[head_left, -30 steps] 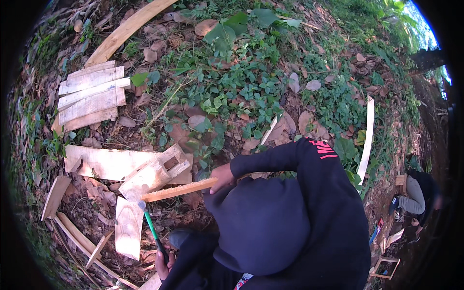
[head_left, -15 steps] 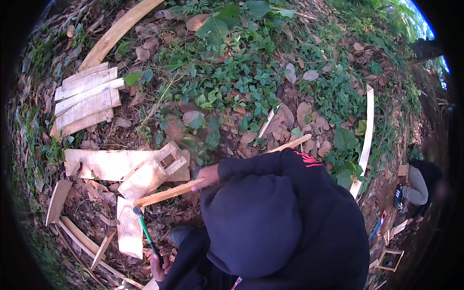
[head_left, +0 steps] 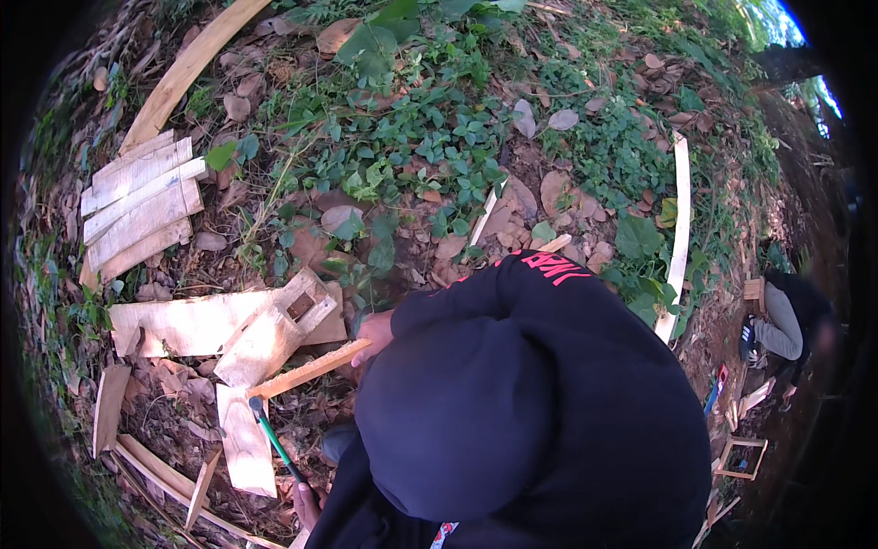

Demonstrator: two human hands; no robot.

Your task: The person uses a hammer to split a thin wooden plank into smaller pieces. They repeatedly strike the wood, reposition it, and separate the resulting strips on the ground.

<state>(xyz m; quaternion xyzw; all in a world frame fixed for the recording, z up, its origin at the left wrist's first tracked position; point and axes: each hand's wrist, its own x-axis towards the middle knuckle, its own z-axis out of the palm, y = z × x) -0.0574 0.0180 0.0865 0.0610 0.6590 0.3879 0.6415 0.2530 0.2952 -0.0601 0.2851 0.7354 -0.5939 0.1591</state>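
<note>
- Fingers of the right hand (head_left: 375, 329) are closed round the near end of a thin wooden strip (head_left: 306, 371); the left hand (head_left: 305, 501), partly hidden by the dark sleeve, is wrapped round the grip of a green-handled hammer (head_left: 273, 441)
- The strip lies slanted, its far end on a pale board (head_left: 245, 439) just beside the hammer head; it looks light, stiff, rough-sawn and likely to split or splinter, so the end hold well away from the head suits it
- The hammer seems head-heavy; the low grip gives swing but less control
- Touching the strip's far end are a small open wooden frame (head_left: 297, 306) and a wide flat plank (head_left: 183, 325)
- Loose offcuts, dry leaves and uneven soil give poor support
- Stacked slats (head_left: 137, 206) lie well apart; another person (head_left: 788, 322) crouches far right
</note>
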